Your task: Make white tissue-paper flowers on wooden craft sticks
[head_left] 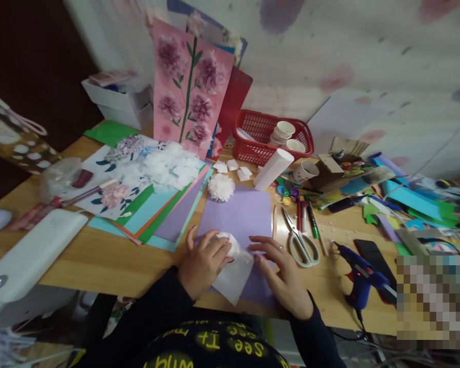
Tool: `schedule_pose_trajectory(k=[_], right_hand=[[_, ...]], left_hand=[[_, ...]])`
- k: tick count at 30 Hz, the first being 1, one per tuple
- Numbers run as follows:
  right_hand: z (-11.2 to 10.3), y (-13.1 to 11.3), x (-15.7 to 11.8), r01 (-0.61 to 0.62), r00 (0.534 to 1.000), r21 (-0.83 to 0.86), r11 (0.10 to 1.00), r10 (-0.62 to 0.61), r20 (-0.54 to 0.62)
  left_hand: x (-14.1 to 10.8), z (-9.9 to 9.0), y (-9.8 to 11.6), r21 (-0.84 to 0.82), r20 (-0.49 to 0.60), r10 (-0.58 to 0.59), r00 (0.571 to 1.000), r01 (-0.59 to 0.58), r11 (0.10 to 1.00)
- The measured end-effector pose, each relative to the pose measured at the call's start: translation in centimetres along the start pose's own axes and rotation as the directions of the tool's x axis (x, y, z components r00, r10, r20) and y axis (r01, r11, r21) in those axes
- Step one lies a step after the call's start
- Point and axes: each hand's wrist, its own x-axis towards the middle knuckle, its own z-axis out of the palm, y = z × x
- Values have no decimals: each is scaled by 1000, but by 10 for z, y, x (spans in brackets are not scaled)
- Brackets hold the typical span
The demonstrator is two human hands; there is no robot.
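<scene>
A thin white tissue sheet lies on the purple paper near the table's front edge, its upper part crumpled or folded. My left hand rests on the sheet's upper left, fingers spread and bent over it. At the sheet's right corner, my right hand touches it with fingertips, its fingers apart. A fluffy white paper flower sits at the top left of the purple paper. Scissors with pale handles lie to the right of the purple paper.
A blue glue gun and a black phone are at the right. Behind stand a white roll and a red basket with cups. Coloured sheets and white tissue pieces lie left; a long white device is nearer.
</scene>
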Motion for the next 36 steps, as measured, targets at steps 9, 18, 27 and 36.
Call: schedule_pose_trajectory(k=[9, 18, 27, 36], right_hand=[[20, -3, 5, -261, 958, 76, 962, 268, -102], [39, -24, 5, -178, 941, 102, 979, 199, -273], [56, -9, 5, -89, 968, 318, 944, 157, -195], [40, -10, -13, 72, 985, 33, 997, -66, -159]], left_hand=[[1, -1, 2, 5, -25, -3, 1000, 3, 1000], [1, -1, 4, -30, -35, -22, 999, 21, 999], [1, -4, 2, -133, -61, -98, 993, 89, 987], [1, -5, 3, -112, 2, -75, 997, 75, 991]])
